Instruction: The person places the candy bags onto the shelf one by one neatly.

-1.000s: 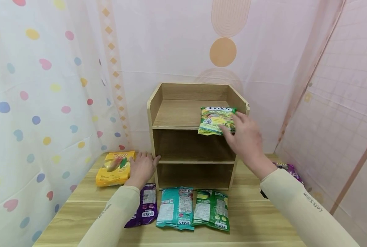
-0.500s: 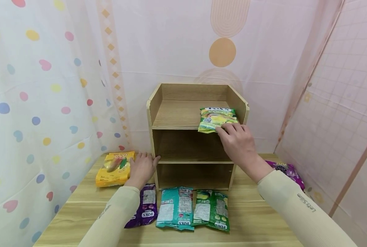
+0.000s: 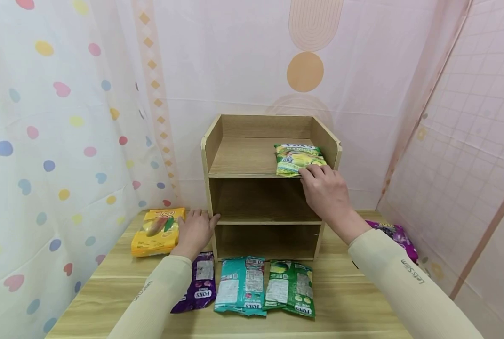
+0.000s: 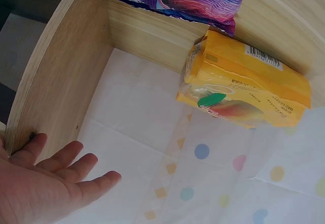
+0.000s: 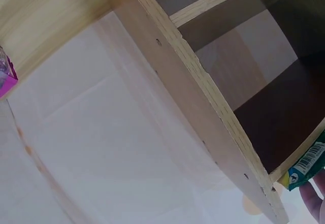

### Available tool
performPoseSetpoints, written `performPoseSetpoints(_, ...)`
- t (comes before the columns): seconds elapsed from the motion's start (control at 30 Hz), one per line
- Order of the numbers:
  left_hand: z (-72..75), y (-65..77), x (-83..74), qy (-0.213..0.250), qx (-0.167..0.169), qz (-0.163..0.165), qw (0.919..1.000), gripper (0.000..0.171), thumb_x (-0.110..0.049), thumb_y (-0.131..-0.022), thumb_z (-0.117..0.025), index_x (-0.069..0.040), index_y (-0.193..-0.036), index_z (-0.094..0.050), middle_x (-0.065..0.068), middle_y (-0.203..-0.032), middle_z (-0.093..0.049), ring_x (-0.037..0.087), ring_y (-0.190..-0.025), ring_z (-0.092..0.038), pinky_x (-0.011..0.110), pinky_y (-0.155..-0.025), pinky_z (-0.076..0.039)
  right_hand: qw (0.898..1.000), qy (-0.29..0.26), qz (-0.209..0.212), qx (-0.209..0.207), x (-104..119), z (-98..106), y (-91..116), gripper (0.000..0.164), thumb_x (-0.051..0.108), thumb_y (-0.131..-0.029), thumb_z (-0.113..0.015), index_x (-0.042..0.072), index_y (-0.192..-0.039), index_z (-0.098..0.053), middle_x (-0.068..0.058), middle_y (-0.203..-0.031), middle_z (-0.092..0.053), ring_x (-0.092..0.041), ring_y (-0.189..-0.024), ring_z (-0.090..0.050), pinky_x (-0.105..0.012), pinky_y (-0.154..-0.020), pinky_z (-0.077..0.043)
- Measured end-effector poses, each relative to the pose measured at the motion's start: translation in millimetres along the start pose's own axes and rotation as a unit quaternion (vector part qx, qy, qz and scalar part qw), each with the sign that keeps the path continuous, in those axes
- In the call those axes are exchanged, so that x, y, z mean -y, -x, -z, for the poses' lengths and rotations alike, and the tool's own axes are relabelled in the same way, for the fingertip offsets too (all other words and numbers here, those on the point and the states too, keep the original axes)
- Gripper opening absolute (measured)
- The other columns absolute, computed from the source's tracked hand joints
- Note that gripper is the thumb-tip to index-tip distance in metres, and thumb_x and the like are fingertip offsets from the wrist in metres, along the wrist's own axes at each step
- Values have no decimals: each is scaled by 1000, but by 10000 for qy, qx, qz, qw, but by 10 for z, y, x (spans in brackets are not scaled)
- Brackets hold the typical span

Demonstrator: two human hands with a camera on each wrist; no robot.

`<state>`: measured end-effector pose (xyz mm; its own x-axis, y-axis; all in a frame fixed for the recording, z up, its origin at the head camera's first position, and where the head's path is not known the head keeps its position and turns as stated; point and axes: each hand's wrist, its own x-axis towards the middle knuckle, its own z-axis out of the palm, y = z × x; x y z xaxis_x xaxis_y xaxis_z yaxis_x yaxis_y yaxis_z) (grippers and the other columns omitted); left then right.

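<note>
In the head view, a green and yellow candy bag point(image 3: 297, 159) lies at the right front of the top level of a wooden three-level shelf point(image 3: 252, 176). My right hand point(image 3: 325, 190) has its fingertips on the bag's near right edge; the thumb is hidden there. The right wrist view shows a corner of the candy bag point(image 5: 307, 165) at the board's edge with fingers point(image 5: 309, 198) against it. My left hand point(image 3: 196, 230) rests at the shelf's left side, its fingers point(image 4: 73, 168) spread and holding nothing in the left wrist view.
A yellow mango candy bag point(image 3: 156, 233) stands left of the shelf. Purple point(image 3: 203, 282), teal point(image 3: 241, 286) and green point(image 3: 291, 288) candy bags lie before it on the wooden table point(image 3: 345, 301). Another purple bag point(image 3: 397, 238) lies at right, partly behind my sleeve. Curtains enclose the back and sides.
My right hand has shifted from the green and yellow bag's right side to its near edge. The bag has slid slightly deeper onto the top level. The left hand stays put.
</note>
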<state>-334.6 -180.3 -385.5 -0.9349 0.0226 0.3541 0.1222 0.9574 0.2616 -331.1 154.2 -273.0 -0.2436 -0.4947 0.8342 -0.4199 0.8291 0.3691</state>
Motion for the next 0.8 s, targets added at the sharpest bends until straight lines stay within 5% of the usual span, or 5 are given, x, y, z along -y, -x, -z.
performPoseSetpoints(0.53,10,8,-1,60,100,74,9999,51,-41,-106,-43,3,-120,-65,25,-132,-56,45,-132,-41,73,-108,-12,9907,-87,-70,1356,-66,-105,68,68,27,-86,-77,-3,-141,-49,-22,-134,-52,-39,-120,-51,-48,-102,-44)
performPoseSetpoints(0.8,16,0,9,49,110,76,9999,52,-41,-106,-43,4,-120,-65,26,-133,-55,46,-133,-39,73,-108,-12,9664,-129,-413,2535,-54,-96,41,82,38,-93,-69,-2,-153,-30,-21,-154,-35,-38,-141,-33,-53,-113,-28)
